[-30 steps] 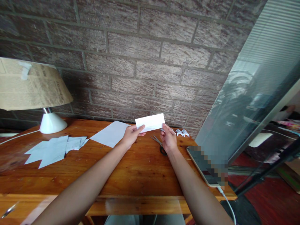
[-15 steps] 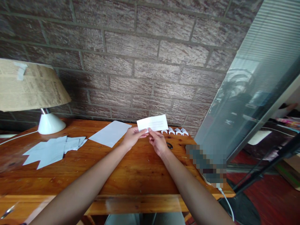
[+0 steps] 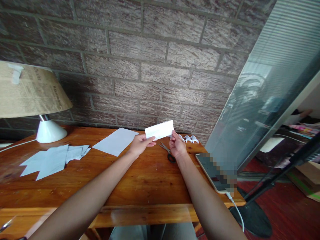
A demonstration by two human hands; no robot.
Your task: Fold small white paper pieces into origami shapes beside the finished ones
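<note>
A small folded strip of white paper [image 3: 159,129] is held up over the back of the wooden desk [image 3: 140,180]. My left hand [image 3: 140,145] pinches its lower left corner between thumb and fingers. My right hand [image 3: 177,146] pinches the lower right corner. Dark-handled scissors [image 3: 167,151] lie on the desk just below, between my hands and partly hidden by the right one. Small folded white paper shapes [image 3: 190,138] sit in a row just beyond my right hand, against the brick wall.
A flat white sheet [image 3: 115,141] lies left of my hands. A pile of cut white papers [image 3: 51,159] and a white-based lamp [image 3: 30,100] are at the left. A tablet with a cable [image 3: 212,170] lies at the desk's right edge, beside a glass partition [image 3: 265,86].
My right hand, which half a second ago had slid left along the paper's bottom edge to meet the left hand, is back at the right corner. The scissors show again.
</note>
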